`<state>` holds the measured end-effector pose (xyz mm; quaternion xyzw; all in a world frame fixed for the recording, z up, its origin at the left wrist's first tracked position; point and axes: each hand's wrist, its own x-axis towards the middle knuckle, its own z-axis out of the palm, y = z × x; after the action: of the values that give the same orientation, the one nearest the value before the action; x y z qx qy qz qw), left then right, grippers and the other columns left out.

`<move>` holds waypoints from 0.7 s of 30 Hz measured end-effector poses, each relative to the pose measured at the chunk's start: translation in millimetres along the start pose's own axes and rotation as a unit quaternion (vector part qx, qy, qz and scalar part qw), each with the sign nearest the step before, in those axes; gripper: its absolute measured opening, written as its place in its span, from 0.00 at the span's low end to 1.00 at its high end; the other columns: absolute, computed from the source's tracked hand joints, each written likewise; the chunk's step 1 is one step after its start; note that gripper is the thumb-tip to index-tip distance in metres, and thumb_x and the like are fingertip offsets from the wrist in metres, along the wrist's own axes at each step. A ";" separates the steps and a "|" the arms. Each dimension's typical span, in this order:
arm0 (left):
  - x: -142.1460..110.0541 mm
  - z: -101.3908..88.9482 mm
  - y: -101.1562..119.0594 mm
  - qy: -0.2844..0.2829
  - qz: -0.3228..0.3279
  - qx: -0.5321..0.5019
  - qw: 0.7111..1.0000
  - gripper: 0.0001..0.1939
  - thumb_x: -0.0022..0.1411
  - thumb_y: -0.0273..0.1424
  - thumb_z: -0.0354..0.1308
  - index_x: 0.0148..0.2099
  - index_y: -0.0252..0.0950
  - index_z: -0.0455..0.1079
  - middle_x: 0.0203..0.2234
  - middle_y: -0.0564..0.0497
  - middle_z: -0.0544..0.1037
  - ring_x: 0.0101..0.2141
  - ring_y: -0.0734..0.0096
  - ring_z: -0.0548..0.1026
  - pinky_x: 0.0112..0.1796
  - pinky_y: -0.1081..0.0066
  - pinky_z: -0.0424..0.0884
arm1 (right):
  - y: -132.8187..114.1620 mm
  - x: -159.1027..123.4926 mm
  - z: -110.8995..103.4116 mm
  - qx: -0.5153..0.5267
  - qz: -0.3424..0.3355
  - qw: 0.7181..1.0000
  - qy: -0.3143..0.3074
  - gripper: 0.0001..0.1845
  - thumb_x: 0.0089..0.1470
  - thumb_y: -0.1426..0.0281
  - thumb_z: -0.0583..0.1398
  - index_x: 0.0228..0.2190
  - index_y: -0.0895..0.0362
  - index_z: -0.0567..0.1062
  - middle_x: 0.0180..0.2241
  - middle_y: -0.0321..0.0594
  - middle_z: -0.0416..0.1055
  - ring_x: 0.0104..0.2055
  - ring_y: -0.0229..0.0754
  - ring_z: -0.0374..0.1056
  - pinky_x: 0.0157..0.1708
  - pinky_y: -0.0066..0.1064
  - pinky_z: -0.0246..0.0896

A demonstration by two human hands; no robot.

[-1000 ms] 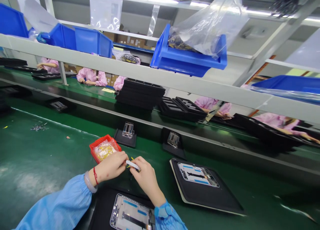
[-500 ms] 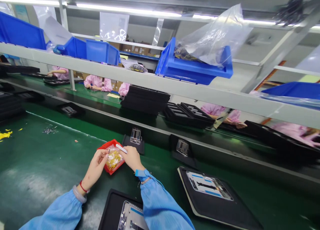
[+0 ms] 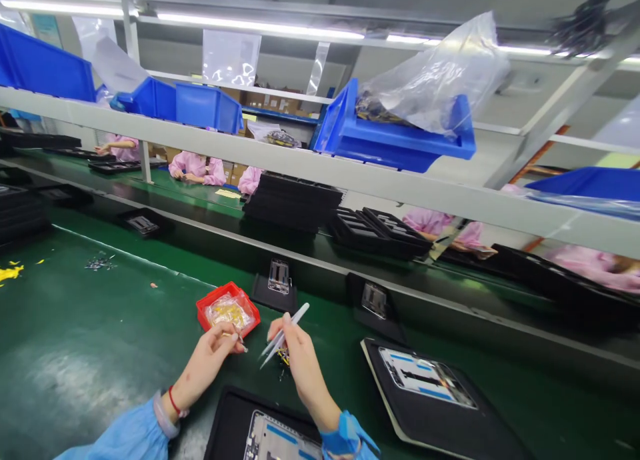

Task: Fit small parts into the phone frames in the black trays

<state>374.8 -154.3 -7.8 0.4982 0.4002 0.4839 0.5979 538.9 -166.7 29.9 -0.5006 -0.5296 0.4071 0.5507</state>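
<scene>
**Tweezers and a tiny part at the green bench**

From where I stand, yellow scraps (image 3: 11, 273) and a scatter of dark bits (image 3: 100, 263) lie far left on the green bench (image 3: 75, 340). Beyond, people in pink sleeves (image 3: 193, 167) work under a white rail (image 3: 280, 155) carrying blue bins (image 3: 205, 107).

A broad stretch of green runs left of the left hand (image 3: 216, 353), which pinches a small part (image 3: 242, 343) just beside the near edge of the red bin (image 3: 203, 317). Right of it, the right hand (image 3: 299, 357) grips white tweezers (image 3: 297, 317), tips slanting near and left. More green separates that hand from the black pad (image 3: 445, 427) on the right, bearing a phone-like panel (image 3: 425, 377).

The part's shape is hard to make out. The right hand partly hides a yellow-and-black heap (image 3: 284, 357); the near tray (image 3: 225, 413) is cut off below.
</scene>
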 end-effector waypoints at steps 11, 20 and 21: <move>-26.5 28.9 -19.6 -0.146 -0.102 -0.039 0.983 0.28 0.42 0.54 0.66 0.31 0.34 0.68 0.24 0.51 0.74 0.28 0.69 0.73 0.37 0.68 0.70 | 36.7 -63.1 -28.2 0.073 0.038 0.995 0.059 0.19 0.44 0.55 0.68 0.29 0.56 0.73 0.29 0.40 0.74 0.32 0.43 0.73 0.34 0.31 0.71; -32.6 27.3 -19.1 -0.132 -0.163 -0.118 0.971 0.21 0.42 0.41 0.71 0.34 0.34 0.70 0.31 0.49 0.76 0.34 0.68 0.74 0.42 0.67 0.68 | 53.3 -76.7 -34.4 0.066 0.007 0.988 0.137 0.17 0.45 0.56 0.67 0.30 0.54 0.72 0.29 0.40 0.73 0.30 0.44 0.73 0.33 0.34 0.72; -33.9 26.9 -18.9 -0.131 -0.163 -0.129 0.969 0.21 0.41 0.37 0.72 0.36 0.35 0.71 0.32 0.49 0.76 0.35 0.68 0.74 0.43 0.68 0.67 | 55.3 -77.3 -33.6 0.078 0.009 0.987 0.140 0.17 0.45 0.56 0.67 0.30 0.54 0.71 0.29 0.40 0.73 0.30 0.44 0.73 0.33 0.34 0.72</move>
<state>396.8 -193.7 -21.5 0.4036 0.3284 0.3582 0.7752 568.4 -237.1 -35.9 -0.5127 -0.4097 0.3777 0.6531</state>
